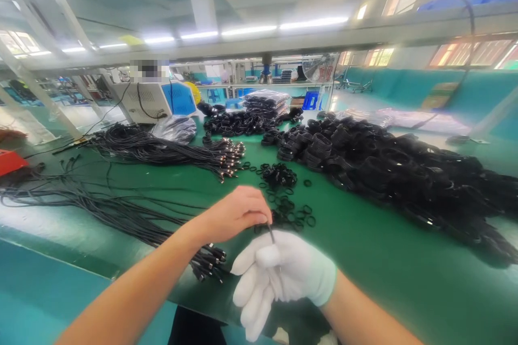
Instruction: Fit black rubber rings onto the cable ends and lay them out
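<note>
Gloved right hand (279, 270) closest, pinching thin black strip (271, 233); bare left hand (238, 213) pinching its upper end. Held between both, above green table (356, 242). Likely light, bendy, unlikely to snap; best gripped near ends.

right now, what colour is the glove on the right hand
White glove, pale green cuff, best seen in the head view.
</note>
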The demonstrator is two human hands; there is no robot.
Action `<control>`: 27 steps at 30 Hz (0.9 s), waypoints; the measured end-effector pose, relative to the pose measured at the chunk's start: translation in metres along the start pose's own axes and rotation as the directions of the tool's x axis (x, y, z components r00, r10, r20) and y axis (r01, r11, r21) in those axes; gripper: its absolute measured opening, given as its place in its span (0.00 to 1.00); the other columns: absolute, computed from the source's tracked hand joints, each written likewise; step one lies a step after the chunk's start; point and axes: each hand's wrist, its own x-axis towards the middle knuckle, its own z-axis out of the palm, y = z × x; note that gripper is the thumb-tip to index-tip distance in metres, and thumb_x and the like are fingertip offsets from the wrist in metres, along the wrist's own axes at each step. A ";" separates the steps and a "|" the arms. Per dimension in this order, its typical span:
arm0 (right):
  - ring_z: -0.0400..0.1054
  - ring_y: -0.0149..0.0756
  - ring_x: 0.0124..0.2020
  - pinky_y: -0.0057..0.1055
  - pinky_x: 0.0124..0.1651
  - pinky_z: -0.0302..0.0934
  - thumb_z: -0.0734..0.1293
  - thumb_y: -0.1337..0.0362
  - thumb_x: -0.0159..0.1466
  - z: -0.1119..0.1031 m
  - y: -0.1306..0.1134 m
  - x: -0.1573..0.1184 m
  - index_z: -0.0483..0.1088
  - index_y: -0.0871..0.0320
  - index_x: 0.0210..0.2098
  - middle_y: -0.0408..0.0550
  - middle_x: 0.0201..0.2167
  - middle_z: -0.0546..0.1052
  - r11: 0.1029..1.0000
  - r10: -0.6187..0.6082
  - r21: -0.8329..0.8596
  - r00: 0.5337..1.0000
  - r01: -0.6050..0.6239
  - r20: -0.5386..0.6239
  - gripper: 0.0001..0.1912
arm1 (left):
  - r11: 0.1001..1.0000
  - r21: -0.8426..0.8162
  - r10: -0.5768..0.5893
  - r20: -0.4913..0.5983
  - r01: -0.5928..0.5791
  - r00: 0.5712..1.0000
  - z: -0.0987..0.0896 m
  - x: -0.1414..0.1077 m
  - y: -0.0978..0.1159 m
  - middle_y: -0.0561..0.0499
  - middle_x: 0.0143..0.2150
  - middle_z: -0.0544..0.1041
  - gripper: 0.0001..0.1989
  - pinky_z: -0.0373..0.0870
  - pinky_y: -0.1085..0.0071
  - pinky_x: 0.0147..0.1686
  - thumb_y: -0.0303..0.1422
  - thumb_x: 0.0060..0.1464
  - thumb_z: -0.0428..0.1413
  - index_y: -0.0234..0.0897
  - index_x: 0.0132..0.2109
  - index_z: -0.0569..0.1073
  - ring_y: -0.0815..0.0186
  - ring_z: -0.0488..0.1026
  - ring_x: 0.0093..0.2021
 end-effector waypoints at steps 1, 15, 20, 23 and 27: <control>0.74 0.50 0.36 0.47 0.35 0.66 0.67 0.59 0.56 0.004 -0.004 -0.004 0.69 0.66 0.43 0.58 0.35 0.78 0.997 -0.070 -0.025 0.997 0.071 0.015 0.20 | 0.999 -0.015 -0.048 -0.037 0.047 0.998 0.004 -0.003 -0.008 0.52 0.38 0.75 0.13 0.61 0.72 0.46 0.33 0.61 0.45 0.38 0.40 0.74 0.68 0.68 0.41; 0.69 0.33 0.42 0.47 0.57 0.55 0.59 0.62 0.65 0.020 -0.076 -0.045 0.66 0.55 0.49 0.43 0.40 0.74 0.755 -0.652 -0.277 0.724 0.594 -0.225 0.14 | 0.797 0.592 0.066 -0.281 0.119 0.957 0.096 -0.069 0.023 0.53 0.25 0.70 0.10 0.58 0.71 0.26 0.28 0.57 0.45 0.39 0.31 0.70 0.66 0.66 0.24; 0.70 0.42 0.46 0.51 0.55 0.55 0.63 0.61 0.62 0.002 -0.058 -0.031 0.67 0.60 0.47 0.52 0.44 0.74 0.857 -0.499 -0.326 0.799 0.398 -0.336 0.15 | 0.850 0.525 0.176 -0.352 0.039 0.919 0.066 -0.071 0.058 0.54 0.22 0.67 0.09 0.56 0.71 0.24 0.27 0.56 0.48 0.38 0.31 0.70 0.68 0.63 0.22; 0.70 0.47 0.45 0.54 0.53 0.55 0.67 0.59 0.59 0.001 -0.036 -0.020 0.66 0.64 0.49 0.59 0.43 0.75 0.936 -0.259 -0.305 0.931 0.176 -0.258 0.22 | 0.936 0.315 -0.028 -0.377 0.157 0.926 0.024 -0.053 0.064 0.55 0.28 0.72 0.07 0.59 0.75 0.29 0.30 0.57 0.50 0.40 0.35 0.72 0.70 0.67 0.28; 0.68 0.52 0.49 0.58 0.53 0.52 0.67 0.59 0.59 0.011 -0.015 -0.009 0.64 0.67 0.52 0.65 0.45 0.74 0.965 -0.110 -0.252 0.985 0.074 -0.133 0.25 | 0.954 -0.001 -0.288 -0.297 0.301 0.910 -0.010 -0.028 0.048 0.58 0.30 0.73 0.05 0.60 0.78 0.29 0.30 0.53 0.53 0.40 0.31 0.73 0.73 0.68 0.29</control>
